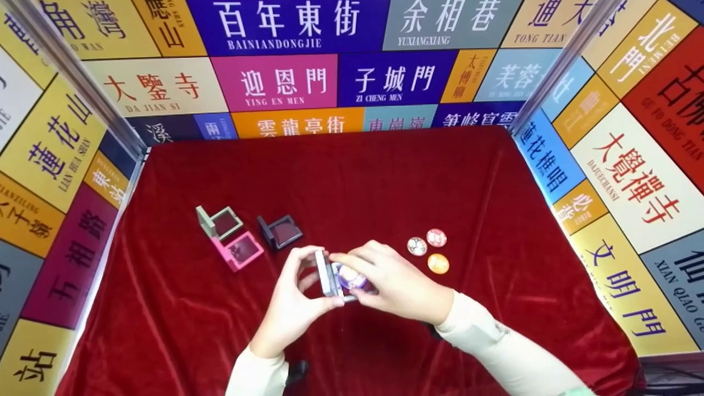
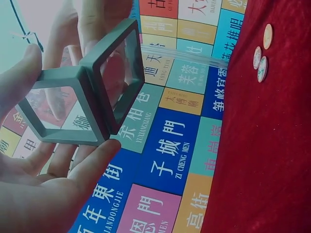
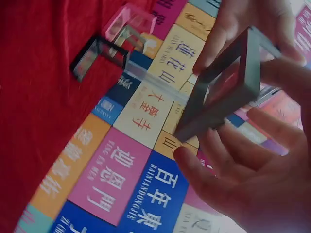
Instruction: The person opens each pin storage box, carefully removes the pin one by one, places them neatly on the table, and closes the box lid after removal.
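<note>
My left hand (image 1: 291, 308) grips an opened grey hinged display frame (image 1: 323, 273) by its edges, thumb on the near side and fingers on the far side. Its two halves stand apart at an angle, each with a clear window, as the left wrist view shows. Against one half sits a round purple-and-white badge (image 1: 351, 276), which my right hand (image 1: 401, 283) holds between thumb and fingers. Through the window the badge (image 2: 114, 77) appears as a reddish disc. The right fingers partly cover it.
Left of my hands, a green frame (image 1: 224, 221), a pink frame (image 1: 237, 252) and a black frame (image 1: 281, 232) stand open on the red cloth (image 1: 341, 181). On the right lie a white badge (image 1: 417, 246), a red badge (image 1: 436, 237) and an orange badge (image 1: 438, 263). Printed panels surround the cloth.
</note>
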A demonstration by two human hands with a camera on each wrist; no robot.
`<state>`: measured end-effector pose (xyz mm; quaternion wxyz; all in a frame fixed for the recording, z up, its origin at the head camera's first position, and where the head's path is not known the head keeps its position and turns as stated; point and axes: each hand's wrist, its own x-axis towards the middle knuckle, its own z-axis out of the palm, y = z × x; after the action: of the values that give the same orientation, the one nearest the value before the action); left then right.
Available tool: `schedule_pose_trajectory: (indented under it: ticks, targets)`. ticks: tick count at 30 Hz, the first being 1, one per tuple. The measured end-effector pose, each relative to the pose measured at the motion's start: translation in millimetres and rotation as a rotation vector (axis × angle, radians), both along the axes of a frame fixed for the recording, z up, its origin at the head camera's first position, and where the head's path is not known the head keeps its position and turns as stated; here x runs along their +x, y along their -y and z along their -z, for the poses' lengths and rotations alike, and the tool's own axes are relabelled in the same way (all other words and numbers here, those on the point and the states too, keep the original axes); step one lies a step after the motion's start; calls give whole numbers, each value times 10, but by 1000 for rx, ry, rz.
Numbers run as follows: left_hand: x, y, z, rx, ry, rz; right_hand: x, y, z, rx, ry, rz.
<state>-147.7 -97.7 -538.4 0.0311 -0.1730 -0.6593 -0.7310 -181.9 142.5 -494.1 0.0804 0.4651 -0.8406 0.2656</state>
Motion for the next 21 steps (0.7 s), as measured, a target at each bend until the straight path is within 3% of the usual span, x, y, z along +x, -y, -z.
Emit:
schedule_pose_trajectory:
  ticks: [3,7,10,13,18,21]
  targets:
    - [-4,-6,27,-2,-4,9,-41,4,18,-6,-36,-22]
    - [-25,5,74,-6,-9,-6,-107,-150,25,-119,-59,11]
    - [-43,38,121,-8,7,-39,-214,-449,33,-210,-79,120]
    - [-44,86,168,-14,35,-71,-360,-864,109,-229,-83,264]
    - [-33,157,205,-18,62,-87,-556,-1540,480,-135,-5,477]
    - [-30,184,202,-18,67,-87,-605,-1822,769,-68,55,545]
